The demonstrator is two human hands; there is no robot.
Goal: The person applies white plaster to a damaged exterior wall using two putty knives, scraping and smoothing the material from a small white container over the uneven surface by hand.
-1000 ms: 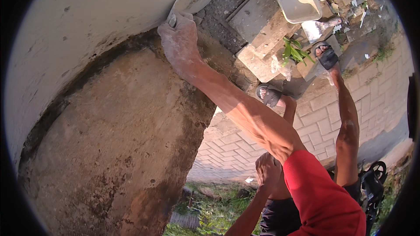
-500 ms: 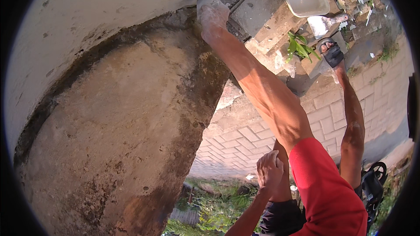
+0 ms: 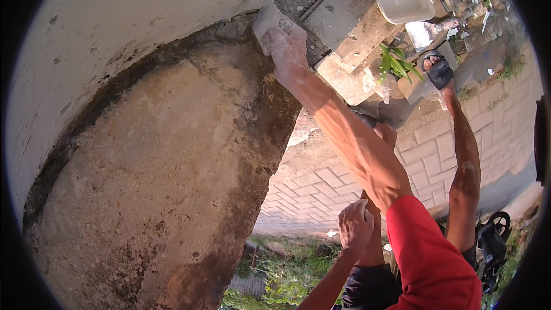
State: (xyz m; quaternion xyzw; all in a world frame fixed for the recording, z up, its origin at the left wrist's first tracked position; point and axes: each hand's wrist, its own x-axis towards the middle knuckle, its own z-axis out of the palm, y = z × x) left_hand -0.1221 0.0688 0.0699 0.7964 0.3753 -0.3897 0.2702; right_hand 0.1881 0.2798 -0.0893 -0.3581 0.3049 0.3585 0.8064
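I see the white-coated wall (image 3: pixel 126 28) covering the upper curve; the bare stained concrete (image 3: pixel 155 183) below is uncoated, so by my estimate much remains. My right hand (image 3: pixel 287 46) grips a white-smeared scraper (image 3: pixel 265 20) pressed at the coat's edge. Left hand (image 3: pixel 356 227) rests closed on my knee.

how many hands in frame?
2. The right hand presses a pale sanding pad against the wall at top. The left hand rests on the knee below. None seems hidden.
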